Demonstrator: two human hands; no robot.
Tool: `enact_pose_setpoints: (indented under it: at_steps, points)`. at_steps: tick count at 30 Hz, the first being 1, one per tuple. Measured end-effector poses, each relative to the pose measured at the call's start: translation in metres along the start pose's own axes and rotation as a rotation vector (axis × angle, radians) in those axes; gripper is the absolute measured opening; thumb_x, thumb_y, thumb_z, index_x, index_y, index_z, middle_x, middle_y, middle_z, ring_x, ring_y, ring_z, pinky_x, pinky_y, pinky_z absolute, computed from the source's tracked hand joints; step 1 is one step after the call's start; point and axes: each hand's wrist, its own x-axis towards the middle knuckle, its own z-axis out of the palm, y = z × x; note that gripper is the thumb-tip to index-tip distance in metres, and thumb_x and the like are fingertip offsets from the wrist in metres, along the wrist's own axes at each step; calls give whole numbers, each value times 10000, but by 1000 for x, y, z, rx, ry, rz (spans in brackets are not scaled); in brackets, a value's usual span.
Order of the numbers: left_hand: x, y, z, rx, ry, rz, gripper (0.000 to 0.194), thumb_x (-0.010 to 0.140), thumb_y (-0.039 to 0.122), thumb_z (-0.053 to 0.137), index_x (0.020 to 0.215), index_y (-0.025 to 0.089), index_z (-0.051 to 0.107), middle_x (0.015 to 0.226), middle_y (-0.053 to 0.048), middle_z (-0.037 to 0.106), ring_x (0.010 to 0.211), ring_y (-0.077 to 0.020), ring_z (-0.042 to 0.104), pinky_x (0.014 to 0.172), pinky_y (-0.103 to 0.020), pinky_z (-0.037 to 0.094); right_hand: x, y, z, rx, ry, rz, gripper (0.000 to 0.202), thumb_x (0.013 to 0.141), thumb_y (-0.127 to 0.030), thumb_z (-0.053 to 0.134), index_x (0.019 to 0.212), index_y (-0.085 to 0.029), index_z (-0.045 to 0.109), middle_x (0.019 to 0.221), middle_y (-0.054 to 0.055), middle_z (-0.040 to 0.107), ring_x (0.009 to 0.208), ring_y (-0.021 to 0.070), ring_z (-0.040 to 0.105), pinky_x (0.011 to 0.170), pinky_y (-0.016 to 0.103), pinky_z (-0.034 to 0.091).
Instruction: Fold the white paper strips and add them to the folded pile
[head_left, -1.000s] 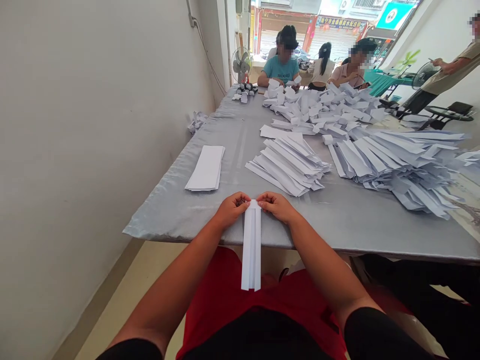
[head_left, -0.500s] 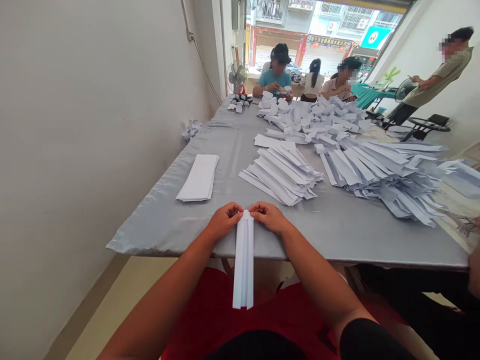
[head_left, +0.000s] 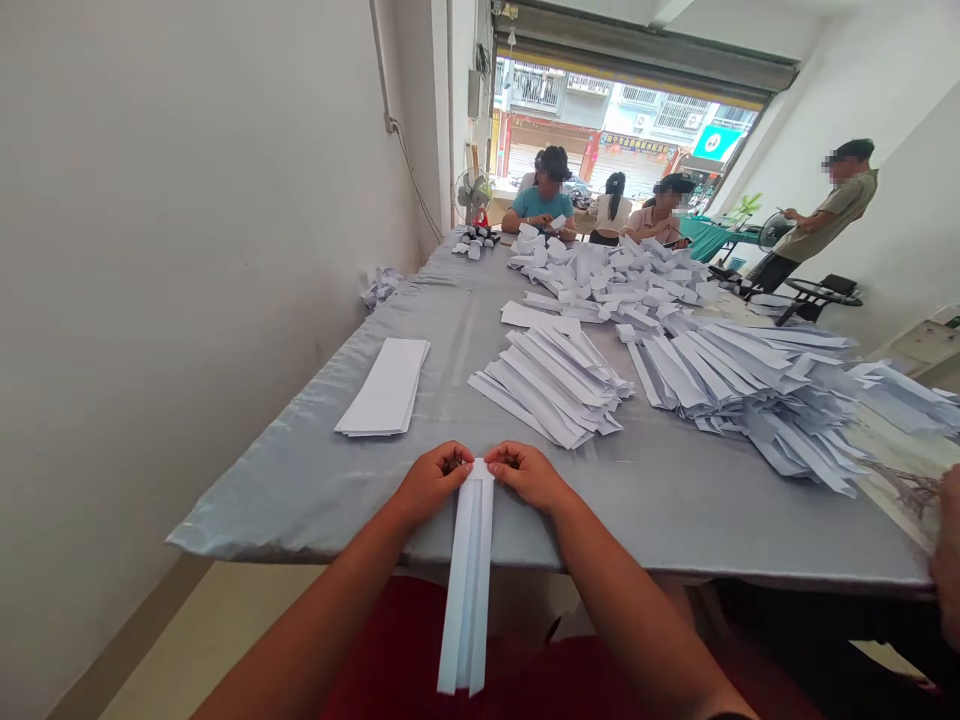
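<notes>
Between my two hands is a long white folded paper strip [head_left: 471,580], its sides turned inward and a short flap folded over at the far end. My left hand [head_left: 439,480] pinches the far left corner with thumb and fingers. At the far right corner, my right hand [head_left: 525,475] grips the same end. The strip's near end hangs past the table edge above my lap. Ahead to the left lies a neat stack of flat white paper sheets [head_left: 386,388]. A fanned pile of folded paper strips [head_left: 551,385] lies just beyond my right hand.
A larger heap of folded strips [head_left: 735,375] spreads to the right, with crumpled-looking paper pieces [head_left: 615,265] behind it. The grey cloth-covered table [head_left: 300,470] runs beside a white wall. Several people sit or stand at the far end; another person's arm [head_left: 946,560] shows at the right edge.
The camera view has tilted up, so the table and hands appear lower. Both hands keep hold of the strip's far end, and its flap looks folded a little more clearly.
</notes>
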Motion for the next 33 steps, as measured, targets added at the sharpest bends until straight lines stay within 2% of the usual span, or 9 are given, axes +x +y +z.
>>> enact_pose_setpoints:
  at_steps: [8, 13, 21, 33]
  points:
    - [-5, 0, -1, 34, 0, -37, 247, 790, 456, 612, 832, 216, 654, 621, 46, 534, 596, -139, 478, 586, -268, 403, -4, 2, 1, -38, 1, -13, 282, 769, -466, 712, 887, -213, 674, 713, -28, 569, 647, 128, 470, 640, 281, 397]
    - [-7, 1, 1, 19, -1, -50, 255, 787, 463, 606, 836, 216, 650, 622, 47, 542, 591, -136, 481, 585, -268, 398, -6, 5, 1, -51, 12, 16, 286, 772, -471, 710, 895, -215, 683, 756, -12, 610, 662, 133, 489, 638, 282, 398]
    - [-6, 2, 3, 27, 7, -56, 260, 771, 468, 616, 815, 214, 650, 609, 50, 539, 587, -133, 475, 583, -266, 409, -7, 5, -1, -84, 4, -15, 268, 788, -466, 694, 895, -220, 689, 774, -6, 648, 682, 143, 522, 669, 293, 425]
    - [-3, 4, 2, 34, -2, -35, 255, 772, 455, 617, 838, 212, 656, 667, 28, 568, 641, -148, 504, 610, -274, 417, -4, 2, -3, -63, -1, -12, 251, 764, -432, 697, 880, -209, 693, 770, -12, 645, 674, 130, 513, 649, 275, 414]
